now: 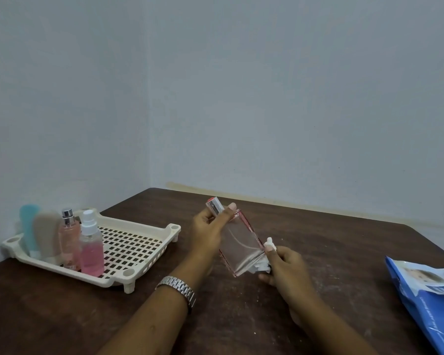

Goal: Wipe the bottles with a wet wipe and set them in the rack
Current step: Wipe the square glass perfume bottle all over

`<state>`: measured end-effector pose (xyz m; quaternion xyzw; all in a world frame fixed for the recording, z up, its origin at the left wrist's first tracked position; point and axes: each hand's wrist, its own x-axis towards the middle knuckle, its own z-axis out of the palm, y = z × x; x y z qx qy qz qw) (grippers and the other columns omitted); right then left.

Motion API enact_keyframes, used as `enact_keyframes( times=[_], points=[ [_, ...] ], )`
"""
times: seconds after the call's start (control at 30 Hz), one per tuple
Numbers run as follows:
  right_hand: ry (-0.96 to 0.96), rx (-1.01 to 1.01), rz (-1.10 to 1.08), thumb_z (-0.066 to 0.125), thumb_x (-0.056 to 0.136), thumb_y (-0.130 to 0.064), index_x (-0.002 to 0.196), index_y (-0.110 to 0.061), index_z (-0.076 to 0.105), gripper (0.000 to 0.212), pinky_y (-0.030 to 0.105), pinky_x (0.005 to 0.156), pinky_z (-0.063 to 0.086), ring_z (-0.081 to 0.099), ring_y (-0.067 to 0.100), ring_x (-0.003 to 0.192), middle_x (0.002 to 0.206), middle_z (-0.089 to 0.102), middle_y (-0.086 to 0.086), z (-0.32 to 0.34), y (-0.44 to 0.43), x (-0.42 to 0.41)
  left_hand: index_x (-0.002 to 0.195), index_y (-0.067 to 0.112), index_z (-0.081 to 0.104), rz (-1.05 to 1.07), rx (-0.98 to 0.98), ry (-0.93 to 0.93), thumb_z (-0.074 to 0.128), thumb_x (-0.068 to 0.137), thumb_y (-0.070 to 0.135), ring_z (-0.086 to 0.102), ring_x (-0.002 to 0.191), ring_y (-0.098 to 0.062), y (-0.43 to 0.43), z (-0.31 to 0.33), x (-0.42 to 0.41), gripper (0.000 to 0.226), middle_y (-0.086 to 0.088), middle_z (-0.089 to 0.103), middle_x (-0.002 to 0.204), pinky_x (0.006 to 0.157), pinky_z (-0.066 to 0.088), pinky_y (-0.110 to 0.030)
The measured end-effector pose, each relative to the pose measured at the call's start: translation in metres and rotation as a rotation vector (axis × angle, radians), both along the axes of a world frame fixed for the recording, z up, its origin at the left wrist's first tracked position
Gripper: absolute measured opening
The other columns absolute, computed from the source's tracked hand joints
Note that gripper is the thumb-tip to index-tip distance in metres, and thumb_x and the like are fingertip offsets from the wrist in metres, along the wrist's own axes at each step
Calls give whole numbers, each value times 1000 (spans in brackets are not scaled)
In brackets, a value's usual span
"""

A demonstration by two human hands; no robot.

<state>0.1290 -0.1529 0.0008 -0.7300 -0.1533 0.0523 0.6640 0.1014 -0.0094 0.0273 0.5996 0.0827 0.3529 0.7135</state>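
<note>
My left hand [209, 233] grips a flat clear perfume bottle [239, 245] with pink edges and a silver-pink cap, tilted above the table's middle. At the bottle's lower end my right hand [283, 269] pinches a crumpled white wet wipe [263, 265] against the glass. A cream perforated rack [136, 248] sits at the left. In its left part stand a teal tube [29, 226], a beige tube [46, 233], a pink spray bottle with a silver cap [68, 239] and a pink spray bottle with a white cap [91, 248].
A blue pack of wet wipes [429, 298] lies at the right edge of the dark wooden table [344, 252]. Grey walls meet in a corner behind the table. A metal watch [178, 288] is on my left wrist.
</note>
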Motion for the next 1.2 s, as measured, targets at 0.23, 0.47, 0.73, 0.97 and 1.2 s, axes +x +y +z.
enact_keyframes(
  times=[0.23, 0.47, 0.73, 0.97, 1.2],
  points=[
    [-358, -105, -43, 43, 97, -27, 91, -26, 67, 25, 23, 76, 50, 62, 8, 89, 93, 68, -7, 3, 4, -4, 84, 6, 69, -27, -51, 49, 69, 84, 31, 67, 67, -21, -7, -7, 4, 24, -9, 70, 74, 64, 55, -34],
    [-530, -86, -24, 47, 95, -5, 128, -19, 54, 37, 17, 104, 35, 43, -9, 118, 129, 51, -15, 0, 9, -1, 101, 2, 69, -218, 0, 21, 53, 90, 40, 68, 85, -19, -9, -3, 5, 43, -11, 72, 100, 72, 55, -27],
    [-743, 36, -210, 62, 83, 4, 112, -20, 64, 37, 7, 88, 43, 54, -8, 103, 112, 61, -9, 4, 15, -12, 102, 12, 65, -516, -66, -56, 54, 87, 44, 65, 95, -22, -18, -8, 5, 37, -9, 68, 106, 86, 50, -35],
    [-1022, -137, -75, 65, 74, 2, 95, -17, 72, 29, 0, 80, 38, 53, -8, 91, 93, 59, -17, 0, 21, -17, 92, 10, 57, -459, -198, -32, 50, 85, 45, 61, 92, -25, -13, -9, 10, 36, -15, 64, 110, 83, 50, -37],
    [-763, -129, -101, 72, 75, 2, 90, -22, 71, 28, 3, 69, 44, 60, -5, 84, 87, 63, -17, -2, 11, 0, 89, 8, 54, -453, -217, -67, 46, 82, 46, 64, 80, -26, -8, -12, 14, 40, -16, 66, 104, 73, 54, -37]
  ],
)
